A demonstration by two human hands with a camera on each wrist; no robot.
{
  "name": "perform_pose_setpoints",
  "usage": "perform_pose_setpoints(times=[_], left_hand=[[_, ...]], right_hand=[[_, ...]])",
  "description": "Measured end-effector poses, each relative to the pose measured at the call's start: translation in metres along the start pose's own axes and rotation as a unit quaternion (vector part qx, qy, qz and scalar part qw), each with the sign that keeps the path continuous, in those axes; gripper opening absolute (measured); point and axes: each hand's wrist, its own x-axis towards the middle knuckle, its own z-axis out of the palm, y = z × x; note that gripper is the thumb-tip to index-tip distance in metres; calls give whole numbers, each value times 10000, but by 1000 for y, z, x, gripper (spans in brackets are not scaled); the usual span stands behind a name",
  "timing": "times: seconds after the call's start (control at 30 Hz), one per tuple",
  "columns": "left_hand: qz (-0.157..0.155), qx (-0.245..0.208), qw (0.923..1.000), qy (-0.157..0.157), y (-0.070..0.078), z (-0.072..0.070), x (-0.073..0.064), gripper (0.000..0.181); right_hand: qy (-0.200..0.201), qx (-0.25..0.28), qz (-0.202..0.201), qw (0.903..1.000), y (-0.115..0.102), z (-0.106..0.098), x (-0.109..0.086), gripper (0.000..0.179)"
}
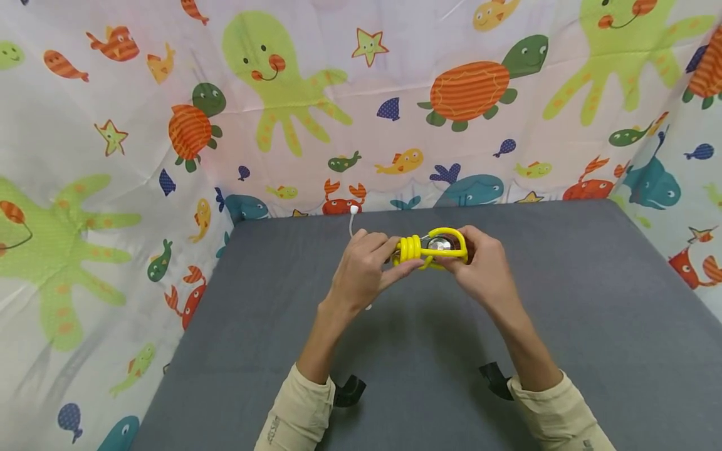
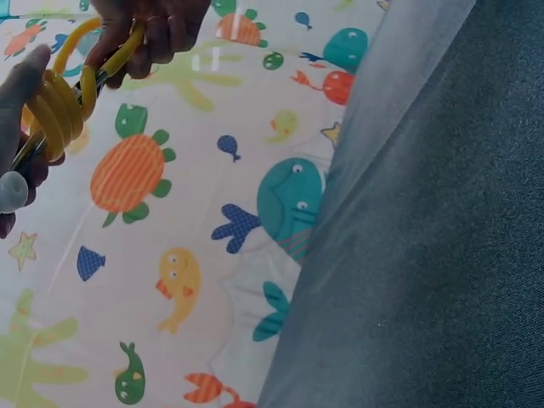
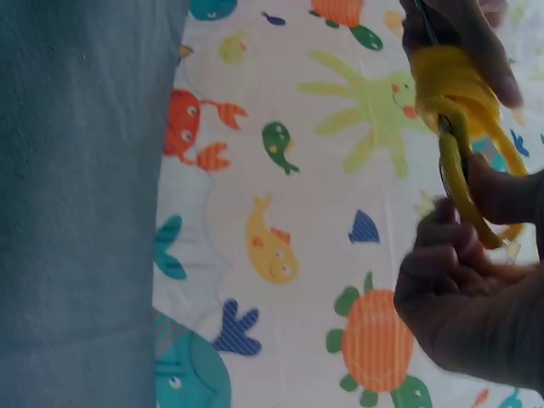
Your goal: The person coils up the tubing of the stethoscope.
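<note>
The coiled tubing (image 1: 410, 248) is bright yellow, the round piece (image 1: 440, 243) silvery, the tabletop (image 1: 271, 332) plain grey, the sleeves (image 1: 300, 404) beige, the wrist pieces (image 1: 351, 391) black, and the whitish curtain (image 1: 403, 37) carries lime octopuses (image 1: 259, 53) with orange spots, orange-striped turtles (image 1: 469, 91) with green heads, teal whales (image 1: 472, 190) and red-orange crabs (image 1: 588, 190).

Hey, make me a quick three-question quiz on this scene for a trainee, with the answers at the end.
1. What colour is the looped item in the right hand? A) red B) yellow C) blue
2. True or false: the left hand also holds that item, above the gray tabletop.
3. Fill in: in the head view, the white-tipped cord sticks up beyond the ___ hand.

Key:
1. B
2. True
3. left
</note>
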Motion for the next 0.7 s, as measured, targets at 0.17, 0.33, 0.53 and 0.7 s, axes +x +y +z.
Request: perform_pose_setpoints(times=[0.17, 0.33, 0.53, 0.7], left_hand=[[185, -163, 9997, -1, 1, 1, 0, 50], [181, -589, 9966, -539, -2, -2, -3, 55], [72, -934, 9844, -1490, -5, -7, -3, 70], [-2, -775, 9822, -1711, -6, -9, 1, 69]], right_hand=[[890, 149, 127, 9958, 0, 15, 0, 24], [1195, 41, -215, 9926, 2, 19, 1, 25], [1165, -34, -384, 9924, 0, 6, 2, 26], [550, 12, -260, 9981, -2, -7, 2, 28]])
